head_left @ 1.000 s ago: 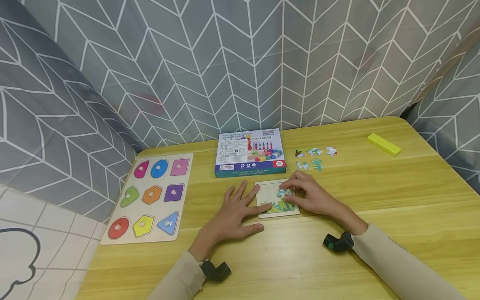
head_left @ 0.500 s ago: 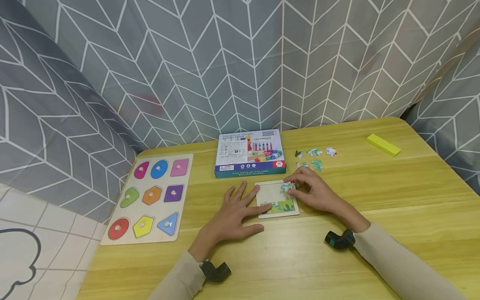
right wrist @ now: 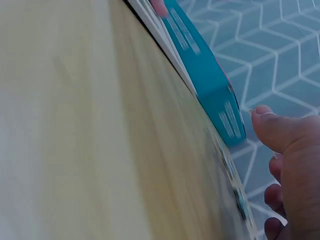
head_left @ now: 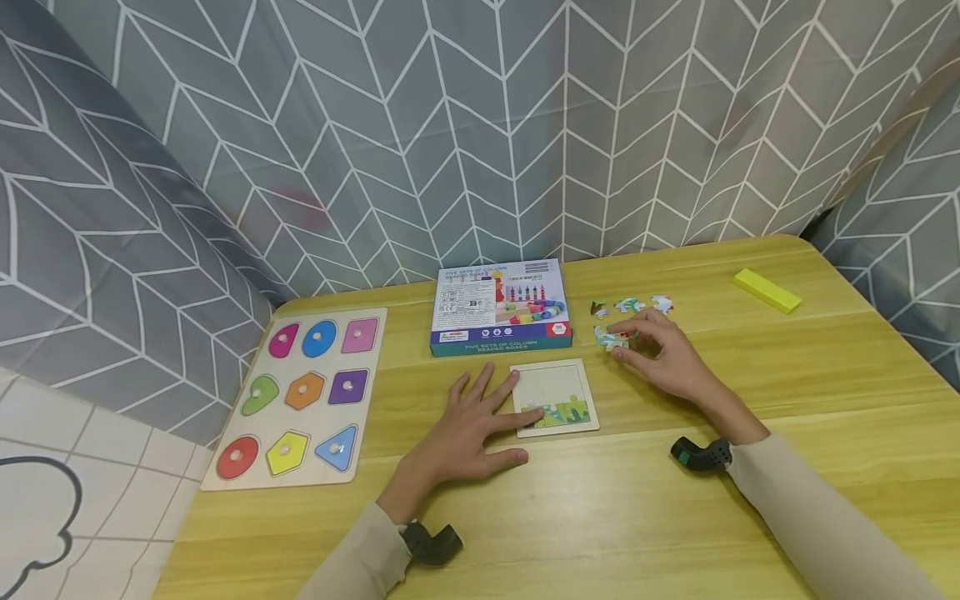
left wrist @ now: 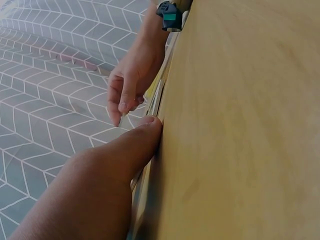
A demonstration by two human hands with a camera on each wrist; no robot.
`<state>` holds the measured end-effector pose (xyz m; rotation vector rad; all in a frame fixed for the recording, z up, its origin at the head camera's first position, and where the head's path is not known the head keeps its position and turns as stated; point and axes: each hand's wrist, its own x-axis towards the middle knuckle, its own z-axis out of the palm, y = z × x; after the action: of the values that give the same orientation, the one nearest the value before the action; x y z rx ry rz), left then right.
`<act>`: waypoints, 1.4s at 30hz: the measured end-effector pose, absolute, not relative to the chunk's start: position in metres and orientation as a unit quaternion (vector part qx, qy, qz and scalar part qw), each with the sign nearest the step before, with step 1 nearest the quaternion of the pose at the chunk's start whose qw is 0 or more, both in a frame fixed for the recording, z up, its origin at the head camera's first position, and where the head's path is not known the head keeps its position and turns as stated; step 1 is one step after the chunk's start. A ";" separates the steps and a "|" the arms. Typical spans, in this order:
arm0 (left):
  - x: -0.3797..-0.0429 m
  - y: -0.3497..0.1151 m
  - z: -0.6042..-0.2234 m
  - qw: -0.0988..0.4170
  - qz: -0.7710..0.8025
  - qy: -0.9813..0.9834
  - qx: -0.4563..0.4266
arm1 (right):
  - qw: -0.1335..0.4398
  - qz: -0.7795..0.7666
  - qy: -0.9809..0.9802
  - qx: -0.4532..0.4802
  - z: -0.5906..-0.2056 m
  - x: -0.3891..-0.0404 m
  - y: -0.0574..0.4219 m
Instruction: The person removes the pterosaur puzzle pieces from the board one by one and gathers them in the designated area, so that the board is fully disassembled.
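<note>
My left hand (head_left: 468, 429) lies spread flat, its fingertips on the left side of a small wooden puzzle tray (head_left: 592, 400). Along the tray's bottom runs a strip of joined green jigsaw pieces (head_left: 566, 412); the upper part is bare board. Right of the tray, my right hand (head_left: 667, 358) pinches a jigsaw piece (head_left: 621, 339) between thumb and fingers, close over loose pieces. A brown-and-green piece (head_left: 597, 309), a green-blue piece (head_left: 628, 305) and a white-and-red piece (head_left: 663, 304) lie just behind. The right hand partly hides the nearer loose pieces.
A beaded-toy box (head_left: 498, 304) stands behind the tray. To the left lies a board of knobbed shapes (head_left: 300, 400). A yellow block (head_left: 767, 289) is at the back right of the wooden table (head_left: 585, 517), with a grey patterned curtain (head_left: 465, 125) behind.
My right hand has lifted the jigsaw piece out of the tray's right side and carried it back and right to the loose pieces. The left hand has stayed in place.
</note>
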<state>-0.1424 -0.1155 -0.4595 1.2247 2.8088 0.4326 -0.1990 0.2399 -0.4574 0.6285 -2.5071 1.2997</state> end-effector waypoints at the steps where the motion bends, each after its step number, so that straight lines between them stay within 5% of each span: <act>1: -0.142 -0.115 -0.459 0.024 0.140 0.907 0.395 | 0.129 0.445 -0.861 0.209 -0.457 -0.200 0.244; 13: -0.143 -0.115 -0.457 0.032 0.139 0.909 0.391 | 0.140 0.436 -0.878 0.141 -0.456 -0.208 0.283; 42: -0.142 -0.115 -0.458 0.031 0.142 0.909 0.392 | 0.119 0.359 -0.915 0.141 -0.458 -0.210 0.318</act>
<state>-0.1424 -0.1150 -0.4582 1.2077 2.7999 0.4361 -0.2097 0.3185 -0.4584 0.4109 -2.6755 1.0501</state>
